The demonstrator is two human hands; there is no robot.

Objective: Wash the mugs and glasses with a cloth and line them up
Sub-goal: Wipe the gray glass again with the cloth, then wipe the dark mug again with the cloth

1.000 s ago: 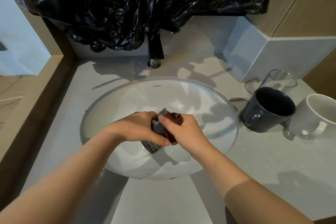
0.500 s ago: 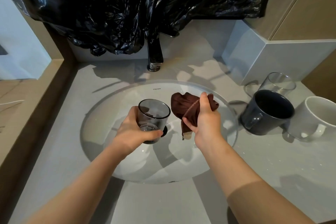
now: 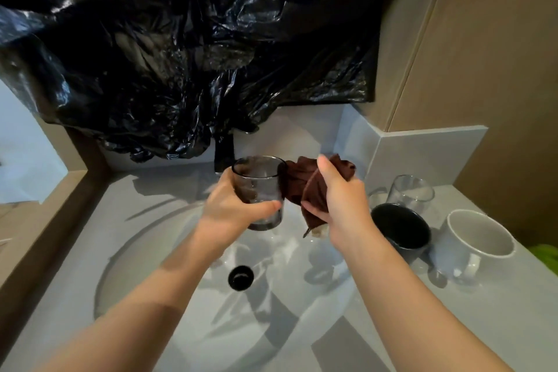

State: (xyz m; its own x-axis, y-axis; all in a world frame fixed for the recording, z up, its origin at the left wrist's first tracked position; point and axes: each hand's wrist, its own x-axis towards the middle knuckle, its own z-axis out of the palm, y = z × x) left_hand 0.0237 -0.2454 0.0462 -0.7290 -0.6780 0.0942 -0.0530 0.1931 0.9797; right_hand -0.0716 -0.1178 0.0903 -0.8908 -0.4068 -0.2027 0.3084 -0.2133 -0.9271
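Grey bathroom counter and sunken white basin, below a draped black plastic sheet. The left hand has its grip wrapped round the lower half of a smoked glass, thumb across the front, and holds it upright, mouth up, above the basin and in front of the tap. The right hand has its grip closed on a bunched brown cloth, thumb on top. The wad sits just beside the glass's right wall and seems to touch it, while a tail hangs below the fist.

The step in hand looks like wiping this glass. It would go best with the wad pushed down into the mouth and the glass turned against it. The low hold should stay firm, as wet glass may slip, and the work should stay over the basin.

To the right of the basin a dark mug, a clear glass and a white mug stand close together on the counter, apparently awaiting their turn.
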